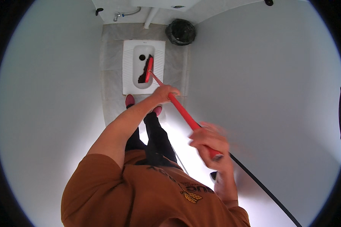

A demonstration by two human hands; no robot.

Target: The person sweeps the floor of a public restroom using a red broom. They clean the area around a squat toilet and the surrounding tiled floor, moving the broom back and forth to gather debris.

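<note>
1. The left hand (166, 93) was clenched around the red handle (182, 110) well down its length, at about 12 o'clock from the person's chest; that forward hold looked suited to steering the head.
2. The right hand (210, 145) was clenched on the handle's upper end, at about 4 o'clock from the left hand. It was blurred, so its fingers could not be made out singly. Two hands set apart on one shaft probably gave leverage for pushing down.
3. The brush head (147, 70), red with dark bristles, lay inside the bowl of the white squat toilet (129, 68), at 11 o'clock from the left hand, tilted along the bowl just beside the drain hole (142, 57).
4. Counted: one brush, one squat toilet, one drain hole, two hands on the handle.
5. Two pink shoes (129, 100) stood at the pan's near edge, at 6 o'clock from it, likely to keep the person clear of the bowl.
6. One dark bin (180, 31) sat at 2 o'clock from the pan, and one metal tap (117, 16) at 11 o'clock.
</note>
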